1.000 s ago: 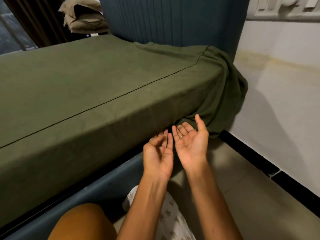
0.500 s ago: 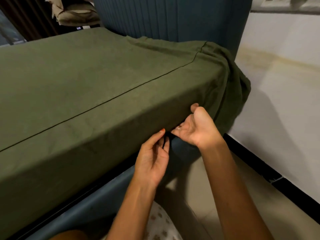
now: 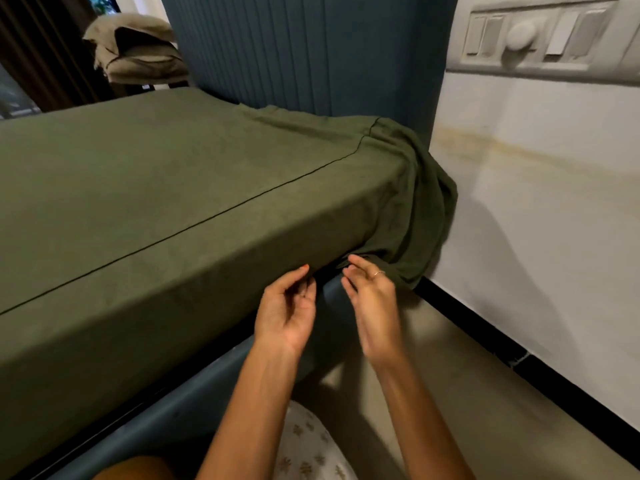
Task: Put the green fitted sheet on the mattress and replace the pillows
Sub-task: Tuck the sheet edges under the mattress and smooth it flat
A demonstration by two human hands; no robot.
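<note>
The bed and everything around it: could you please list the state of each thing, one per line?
Green sheet: smooth across the top, bunched and hanging loose at the headboard corner.
Left hand: open, fingertips at the sheet's lower edge.
Right hand: open, fingers by the loose fabric, gripping nothing.
Pillows: stacked off the bed, beyond its far side.
Bed frame: uncovered below the sheet.

Mattress (image 3: pixel 173 188) wholly hidden under sheet (image 3: pixel 408 216), left end cut by frame edge, left hand (image 3: pixel 287 306) fingertips out of sight at sheet's lower edge, right hand (image 3: pixel 374 303) motion-blurred, grip on fabric indeterminate, switch panel (image 3: pixel 540 36) blurred and cropped.
</note>
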